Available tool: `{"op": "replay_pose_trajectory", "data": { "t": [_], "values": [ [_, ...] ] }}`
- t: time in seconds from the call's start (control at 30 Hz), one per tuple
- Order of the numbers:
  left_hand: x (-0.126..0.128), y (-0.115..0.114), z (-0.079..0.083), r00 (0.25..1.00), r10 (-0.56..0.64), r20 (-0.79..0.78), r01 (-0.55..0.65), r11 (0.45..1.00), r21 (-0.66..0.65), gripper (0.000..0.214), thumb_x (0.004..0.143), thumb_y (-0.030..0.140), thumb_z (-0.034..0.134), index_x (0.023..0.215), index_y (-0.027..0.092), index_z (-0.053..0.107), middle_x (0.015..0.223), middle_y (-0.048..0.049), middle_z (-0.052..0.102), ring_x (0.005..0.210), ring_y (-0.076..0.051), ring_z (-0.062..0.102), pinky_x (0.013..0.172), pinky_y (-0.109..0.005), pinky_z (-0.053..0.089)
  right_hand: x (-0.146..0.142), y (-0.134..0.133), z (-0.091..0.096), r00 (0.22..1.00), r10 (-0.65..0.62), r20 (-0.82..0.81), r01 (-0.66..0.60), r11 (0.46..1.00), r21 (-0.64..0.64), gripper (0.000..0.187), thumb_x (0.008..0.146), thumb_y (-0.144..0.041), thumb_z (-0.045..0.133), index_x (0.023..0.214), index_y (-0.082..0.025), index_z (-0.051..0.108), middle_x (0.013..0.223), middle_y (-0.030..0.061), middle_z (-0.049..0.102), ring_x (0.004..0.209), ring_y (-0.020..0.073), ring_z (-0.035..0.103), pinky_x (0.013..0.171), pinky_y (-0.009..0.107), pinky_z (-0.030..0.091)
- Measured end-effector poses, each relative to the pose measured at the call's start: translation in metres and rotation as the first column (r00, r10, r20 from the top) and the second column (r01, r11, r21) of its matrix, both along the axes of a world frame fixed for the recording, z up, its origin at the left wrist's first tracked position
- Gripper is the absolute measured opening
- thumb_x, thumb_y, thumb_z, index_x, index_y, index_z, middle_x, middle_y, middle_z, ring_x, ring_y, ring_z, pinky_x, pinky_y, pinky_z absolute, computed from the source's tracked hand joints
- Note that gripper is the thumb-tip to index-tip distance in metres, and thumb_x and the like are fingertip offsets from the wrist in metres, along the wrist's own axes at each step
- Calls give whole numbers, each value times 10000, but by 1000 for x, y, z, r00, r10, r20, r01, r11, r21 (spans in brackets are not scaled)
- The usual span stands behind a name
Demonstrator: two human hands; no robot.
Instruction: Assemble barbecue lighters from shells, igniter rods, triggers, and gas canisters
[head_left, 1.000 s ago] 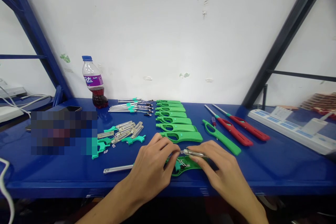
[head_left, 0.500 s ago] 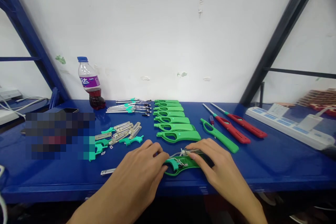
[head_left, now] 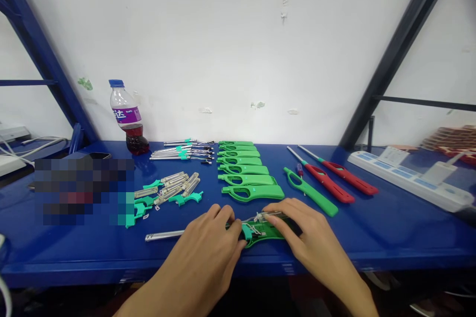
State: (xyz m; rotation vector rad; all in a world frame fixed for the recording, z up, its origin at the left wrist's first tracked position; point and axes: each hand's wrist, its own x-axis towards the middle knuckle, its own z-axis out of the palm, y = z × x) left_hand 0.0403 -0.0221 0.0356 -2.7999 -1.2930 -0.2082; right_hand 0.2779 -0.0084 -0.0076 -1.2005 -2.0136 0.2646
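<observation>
Shifted slightly to the right since the earlier frame, a worker's left hand [head_left: 210, 252] bares more of a silver rod [head_left: 165, 235] at the front of a blue table [head_left: 92, 257]. Farther left, a bottle [head_left: 128, 119] of dark red drink (blue cap, purple label) stands near the white wall. Beside it to the right, teal triggers [head_left: 139, 212] and clear tanks [head_left: 174, 188] lie in a loose heap, with a batch of silver rods [head_left: 171, 152] behind. Bent fingers of the left hand lie over the left end of an open green shell [head_left: 274, 231], thumb and forefinger close together; whether they grip it cannot be told. Inside the shell sit another teal trigger [head_left: 246, 232] and pale wires. Over the shell's right part, the right hand [head_left: 310, 230] pinches a clear tank with a white tip [head_left: 261, 217] between thumb and forefinger, the gap only as wide as the piece. Behind the hands, green handles [head_left: 245, 169] lie in a row. To the right rest a single green handle [head_left: 316, 195], two red lighters [head_left: 332, 185] and a white power strip [head_left: 409, 178].
</observation>
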Motion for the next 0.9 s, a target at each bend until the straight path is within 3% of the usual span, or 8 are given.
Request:
{"op": "replay_pose_trajectory", "data": {
  "t": [0.13,0.4,0.7,0.9],
  "values": [
    [4,-1,3,997,47,-59,-49,998,-32,296,1053,80,490,1165,162,751,1144,-136,724,1013,-331,706,887,-522,635,0,0,1,1000,8,-20,-7,1000,25,176,1125,-317,560,1114,-311,735,1087,-6,787,1025,217,727,945,346,530],
    [2,-5,1,997,60,-54,-65,994,-88,334,993,0,502,1157,174,736,1169,-121,725,1050,-335,707,910,-523,628,1,-2,0,999,-1,-42,3,999,35,178,1130,-333,551,1106,-320,727,1091,-21,790,1025,204,736,943,328,528],
    [2,-2,3,996,87,-2,-87,991,-103,313,1063,84,451,1156,190,730,1222,-132,688,1038,-335,709,801,-510,654,0,-4,3,998,18,-58,-17,999,33,205,1136,-313,527,1077,-301,723,1062,-8,778,992,198,725,905,323,526],
    [3,0,4,996,81,-25,-84,987,-134,295,1061,60,473,1140,181,731,1225,-120,706,1101,-330,697,955,-548,622,0,-5,4,999,11,-42,-11,1000,11,219,1136,-325,512,1050,-282,710,1044,10,759,965,206,704,888,347,520]
  ]
}}
